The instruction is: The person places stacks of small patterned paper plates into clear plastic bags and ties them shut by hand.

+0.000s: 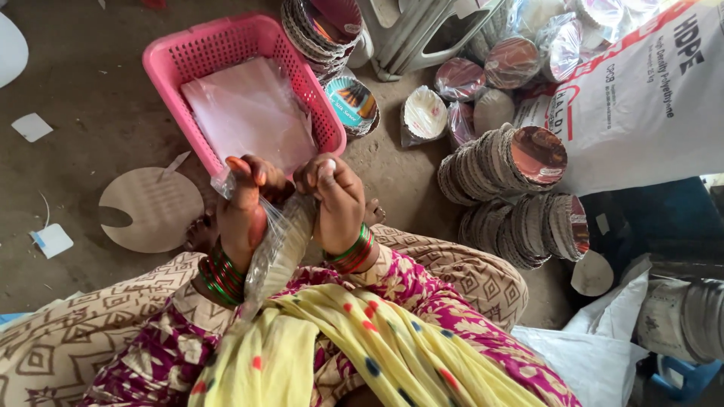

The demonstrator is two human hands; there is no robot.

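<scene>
Clear plastic bag (280,245), crinkled and glossy, packed with a stack of paper plates seen edge-on; it stands tilted between both hands, over the lap, just in front of the pink basket. Left hand (243,207) closed around the bag's upper left edge, fingers pinching the film tight. Right hand (337,197) closed in a fist on the bag's top right, thumb pressed over the gathered plastic. Red and green bangles on both wrists.

Pink plastic basket (162,64), perforated walls, on the bare floor ahead; inside lies a flat pile of clear plastic sheets or bags (249,113). To the right, bagged plate stacks (501,162) lie on their sides beside a large white sack (648,98). A round cardboard cutout (151,209) lies on the floor at left.
</scene>
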